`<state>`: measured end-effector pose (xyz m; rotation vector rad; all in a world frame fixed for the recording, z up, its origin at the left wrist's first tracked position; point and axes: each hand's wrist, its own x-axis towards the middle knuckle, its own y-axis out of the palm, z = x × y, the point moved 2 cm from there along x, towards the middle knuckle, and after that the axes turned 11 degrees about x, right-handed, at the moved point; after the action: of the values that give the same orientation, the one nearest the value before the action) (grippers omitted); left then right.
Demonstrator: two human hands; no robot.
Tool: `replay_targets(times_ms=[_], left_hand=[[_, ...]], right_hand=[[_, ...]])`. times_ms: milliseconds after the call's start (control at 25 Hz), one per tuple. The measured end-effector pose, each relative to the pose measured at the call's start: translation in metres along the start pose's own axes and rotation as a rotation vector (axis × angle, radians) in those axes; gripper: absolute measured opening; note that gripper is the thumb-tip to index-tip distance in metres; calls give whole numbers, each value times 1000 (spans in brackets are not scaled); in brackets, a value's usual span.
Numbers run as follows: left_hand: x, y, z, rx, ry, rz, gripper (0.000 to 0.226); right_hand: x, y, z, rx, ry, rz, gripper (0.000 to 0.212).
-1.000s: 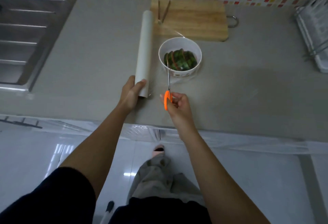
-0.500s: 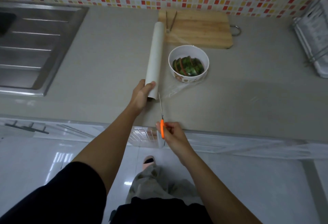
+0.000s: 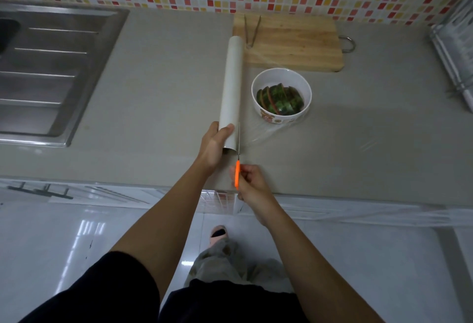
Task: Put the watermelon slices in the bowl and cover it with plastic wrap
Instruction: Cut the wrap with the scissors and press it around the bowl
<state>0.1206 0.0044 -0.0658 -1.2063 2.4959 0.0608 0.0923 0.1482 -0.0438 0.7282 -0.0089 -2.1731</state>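
The bowl (image 3: 279,117) is white with a small printed pattern on its near wall, and it stands on the grey counter (image 3: 371,118), just in front of the wooden cutting board (image 3: 294,43). The watermelon slices (image 3: 280,100) are inside it, packed on edge in a row, dark green rind up with thin red strips between. To the bowl's left lies the roll of plastic wrap (image 3: 231,87), a long white tube pointing away from me, its far end beside the board's left corner. Clear film (image 3: 266,133) shows as shiny creases fanning from the roll's near end to the bowl's near side. I cannot tell from here whether it lies fully across the rim. My left hand (image 3: 213,146) is wrapped round the roll's near end, thumb laid across the top and fingers curled underneath, holding it on the counter. My right hand (image 3: 252,182) is at the counter's front edge, fingers curled tight on the orange handles of the scissors (image 3: 237,171). The thin blades point away from me, right along the roll's near end where the film leaves it. They read as a single line, so I cannot say how far apart they are. Metal tongs (image 3: 252,30) rest on the board, and a steel sink (image 3: 51,74) sits far left.
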Motion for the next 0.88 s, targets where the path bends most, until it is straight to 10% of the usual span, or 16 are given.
replay_targets(times_ms=[880], left_hand=[[3, -2, 5, -60, -27, 97, 41]], right_hand=[[50, -1, 14, -32, -66, -25, 36]])
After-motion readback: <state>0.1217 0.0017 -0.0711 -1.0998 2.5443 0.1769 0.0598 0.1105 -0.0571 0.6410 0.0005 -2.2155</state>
